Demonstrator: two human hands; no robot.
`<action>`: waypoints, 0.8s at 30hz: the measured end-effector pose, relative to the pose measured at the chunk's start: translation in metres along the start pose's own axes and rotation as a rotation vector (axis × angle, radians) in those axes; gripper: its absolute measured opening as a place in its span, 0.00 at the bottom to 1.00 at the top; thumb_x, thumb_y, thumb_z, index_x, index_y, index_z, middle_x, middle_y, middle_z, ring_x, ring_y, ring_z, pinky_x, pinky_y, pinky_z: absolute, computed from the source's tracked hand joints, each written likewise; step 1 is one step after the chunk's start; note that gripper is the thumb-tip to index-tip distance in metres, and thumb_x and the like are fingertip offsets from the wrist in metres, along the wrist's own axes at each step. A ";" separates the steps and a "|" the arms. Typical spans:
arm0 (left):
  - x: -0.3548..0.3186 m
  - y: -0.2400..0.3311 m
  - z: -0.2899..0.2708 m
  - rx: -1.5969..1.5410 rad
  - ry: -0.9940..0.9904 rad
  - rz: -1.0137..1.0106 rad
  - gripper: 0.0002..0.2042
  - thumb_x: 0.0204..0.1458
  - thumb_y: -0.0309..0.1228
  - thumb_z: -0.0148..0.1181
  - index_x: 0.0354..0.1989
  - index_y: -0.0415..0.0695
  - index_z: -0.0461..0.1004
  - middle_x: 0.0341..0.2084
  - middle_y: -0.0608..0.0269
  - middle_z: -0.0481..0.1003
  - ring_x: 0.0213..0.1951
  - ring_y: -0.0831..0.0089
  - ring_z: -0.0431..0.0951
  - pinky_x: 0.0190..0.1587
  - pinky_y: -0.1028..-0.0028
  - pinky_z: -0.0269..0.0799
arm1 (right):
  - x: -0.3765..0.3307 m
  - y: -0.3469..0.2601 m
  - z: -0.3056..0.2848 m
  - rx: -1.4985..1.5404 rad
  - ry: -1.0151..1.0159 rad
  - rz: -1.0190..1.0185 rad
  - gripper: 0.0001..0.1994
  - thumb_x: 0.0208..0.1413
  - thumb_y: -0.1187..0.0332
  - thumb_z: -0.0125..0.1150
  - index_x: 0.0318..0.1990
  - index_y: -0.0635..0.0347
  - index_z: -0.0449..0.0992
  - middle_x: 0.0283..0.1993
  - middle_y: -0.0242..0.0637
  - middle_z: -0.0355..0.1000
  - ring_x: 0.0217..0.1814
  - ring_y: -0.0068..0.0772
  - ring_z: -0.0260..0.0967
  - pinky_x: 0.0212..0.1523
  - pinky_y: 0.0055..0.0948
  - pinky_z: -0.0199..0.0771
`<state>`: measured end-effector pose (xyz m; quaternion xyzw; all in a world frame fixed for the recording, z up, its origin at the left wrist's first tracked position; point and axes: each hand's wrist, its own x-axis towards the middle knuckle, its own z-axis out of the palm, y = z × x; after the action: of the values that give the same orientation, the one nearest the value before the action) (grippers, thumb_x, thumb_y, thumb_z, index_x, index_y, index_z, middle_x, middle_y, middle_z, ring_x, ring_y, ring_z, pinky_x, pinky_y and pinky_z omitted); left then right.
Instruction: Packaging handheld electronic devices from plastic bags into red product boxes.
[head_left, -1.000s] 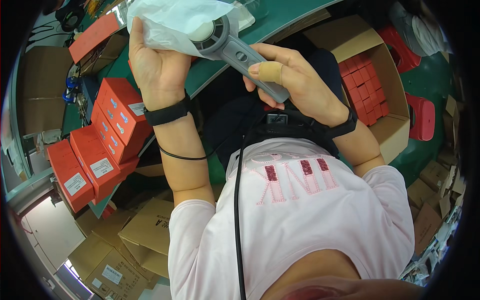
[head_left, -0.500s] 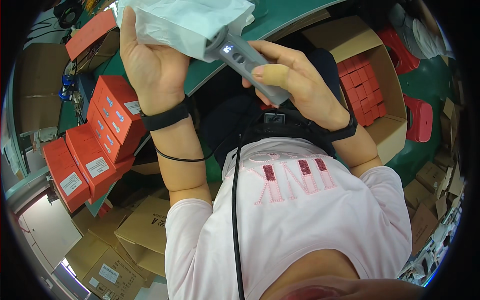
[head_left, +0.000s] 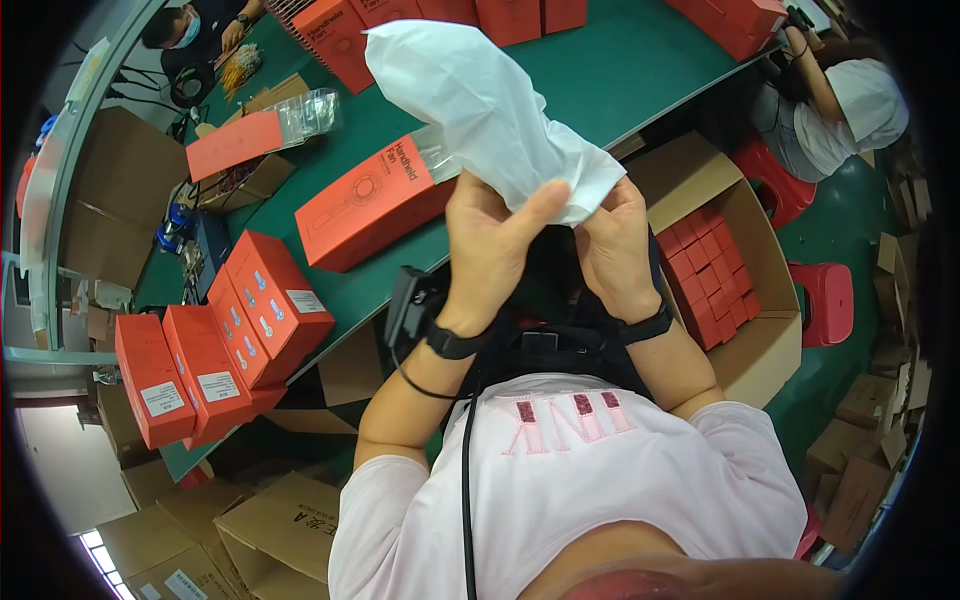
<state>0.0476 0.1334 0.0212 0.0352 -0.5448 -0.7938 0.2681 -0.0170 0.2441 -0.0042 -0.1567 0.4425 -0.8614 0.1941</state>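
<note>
A white, soft paper-like bag (head_left: 470, 95) is held up over the table edge, its lower end gathered between my hands. My left hand (head_left: 490, 235) is closed on that end, thumb laid across it. On the other corner, my right hand (head_left: 615, 245) pinches the bag. The bag's long, rounded bulge hides what is inside; the grey handheld fan seen earlier is out of sight. Just left of my left hand, an open red carton (head_left: 365, 205) lies on the table with a clear plastic insert (head_left: 437, 150) sticking out of its end.
Stacked red cartons (head_left: 265, 310) stand at the green table's (head_left: 590, 75) left edge. Another red carton (head_left: 235, 145) with a clear insert lies beyond. An open cardboard box (head_left: 765, 350) of small red boxes sits at right, near red stools (head_left: 828, 305). Two people work nearby.
The fan's grey handle has gone from view, and my right hand has moved from it to the bag. My left hand has come down and right, closing on the bag's end. The view has shifted.
</note>
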 end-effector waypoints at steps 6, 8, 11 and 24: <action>0.029 0.018 -0.020 -0.214 0.197 0.004 0.28 0.60 0.31 0.66 0.65 0.35 0.63 0.55 0.62 0.74 0.54 0.72 0.74 0.58 0.69 0.69 | -0.007 0.000 -0.003 -0.348 -0.053 -0.252 0.23 0.54 0.81 0.69 0.58 0.71 0.74 0.55 0.38 0.78 0.56 0.28 0.76 0.59 0.29 0.73; 0.031 0.012 -0.015 -0.221 0.223 0.057 0.22 0.61 0.28 0.65 0.61 0.35 0.68 0.55 0.61 0.74 0.52 0.71 0.76 0.59 0.69 0.70 | -0.009 0.009 -0.002 -0.302 -0.120 -0.262 0.23 0.53 0.80 0.70 0.58 0.71 0.75 0.52 0.38 0.80 0.54 0.28 0.77 0.58 0.28 0.74; 0.017 -0.004 -0.009 -0.217 0.159 0.085 0.21 0.61 0.27 0.65 0.60 0.35 0.69 0.55 0.59 0.74 0.54 0.70 0.76 0.60 0.69 0.69 | -0.007 0.004 0.006 -0.020 -0.095 -0.056 0.22 0.57 0.77 0.68 0.59 0.70 0.74 0.55 0.38 0.78 0.55 0.27 0.75 0.58 0.28 0.74; 0.021 0.007 -0.003 -0.516 0.129 -0.266 0.20 0.65 0.36 0.59 0.60 0.38 0.70 0.56 0.59 0.75 0.59 0.65 0.74 0.62 0.62 0.70 | -0.002 -0.011 0.009 -0.731 -0.279 -0.586 0.27 0.67 0.69 0.58 0.69 0.73 0.62 0.68 0.47 0.66 0.70 0.38 0.63 0.69 0.32 0.60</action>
<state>0.0334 0.1195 0.0311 0.0875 -0.2974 -0.9304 0.1958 -0.0132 0.2451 0.0097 -0.4465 0.6229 -0.6389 -0.0668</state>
